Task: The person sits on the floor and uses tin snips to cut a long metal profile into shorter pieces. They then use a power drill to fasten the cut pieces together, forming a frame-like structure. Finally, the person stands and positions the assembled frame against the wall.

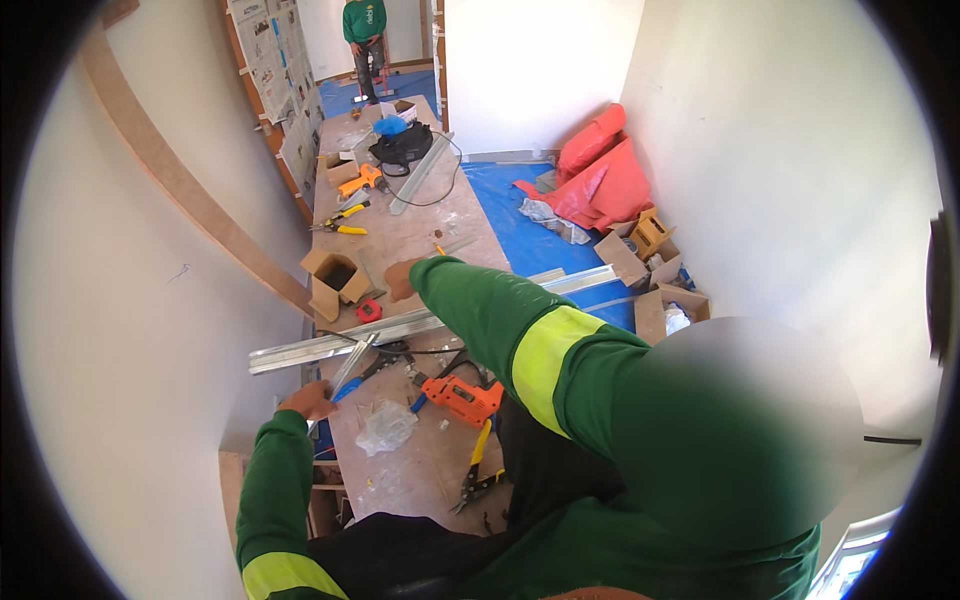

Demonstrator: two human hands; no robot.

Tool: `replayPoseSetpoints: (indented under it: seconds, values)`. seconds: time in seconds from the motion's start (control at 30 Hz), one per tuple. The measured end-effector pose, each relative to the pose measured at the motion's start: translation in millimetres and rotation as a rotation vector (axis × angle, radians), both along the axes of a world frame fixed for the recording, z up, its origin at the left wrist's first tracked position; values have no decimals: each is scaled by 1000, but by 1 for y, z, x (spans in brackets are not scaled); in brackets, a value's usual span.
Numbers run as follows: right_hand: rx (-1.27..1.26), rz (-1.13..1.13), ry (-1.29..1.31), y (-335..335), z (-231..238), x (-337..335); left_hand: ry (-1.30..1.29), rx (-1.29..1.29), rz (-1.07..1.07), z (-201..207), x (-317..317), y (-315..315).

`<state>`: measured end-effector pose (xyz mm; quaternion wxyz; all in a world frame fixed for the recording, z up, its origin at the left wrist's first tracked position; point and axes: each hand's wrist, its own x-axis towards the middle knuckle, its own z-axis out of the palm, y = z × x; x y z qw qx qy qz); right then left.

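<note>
Short metal strip [355, 368]: prob. light, stiff, sharp-edged; grip flats mid-length. L hand [308, 400] at near end, R hand [400, 281] beyond long channels [340, 344]; can't tell either grip.

Long strips [295, 357] are smooth, shiny metal. The tabletop [410, 480] looks like matt wood, with scuffed, speckled patches. The drill [460, 400] has a hard plastic body. A small bag [387, 428] is thin, see-through plastic, crinkled and glossy. An open box [326, 290] is dull cardboard. The floor sheet [492, 195] is creased, slightly shiny plastic. Sleeves [478, 300] are matt cloth; the wall [790, 160], smooth and matt.
</note>
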<state>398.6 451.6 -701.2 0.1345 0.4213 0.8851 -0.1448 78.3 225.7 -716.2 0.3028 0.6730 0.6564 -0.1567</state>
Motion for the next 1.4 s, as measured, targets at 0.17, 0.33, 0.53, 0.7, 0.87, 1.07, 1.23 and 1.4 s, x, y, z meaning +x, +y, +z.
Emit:
replayPoseSetpoints:
  seconds: [0.17, 0.33, 0.53, 0.7, 0.87, 1.07, 1.23, 1.4]
  values:
    - [7, 20, -30, -1, 1, 0, -12, -1, -25, 5, 2, -1]
    - [2, 32, -40, 0, 0, 0, -29, 3, -18, 3, 1, -3]
    - [-31, 12, -18, 3, -8, 1, -39, 15, -36, 3, 2, -5]
    - [-27, -10, 16, -4, 3, 0, -58, 33, -45, -4, -2, -6]
    - [-82, -87, -13, -12, 21, 1, -80, 39, -30, -12, -7, -4]
    - [0, -31, -3, -13, 26, 4, -79, -26, 39, -6, -7, -6]
    - [-5, -18, 18, -10, 27, 4, -37, 7, 25, 5, -4, -11]
    - [-18, -14, -26, -11, 32, 3, -37, -8, 24, 9, -3, -12]
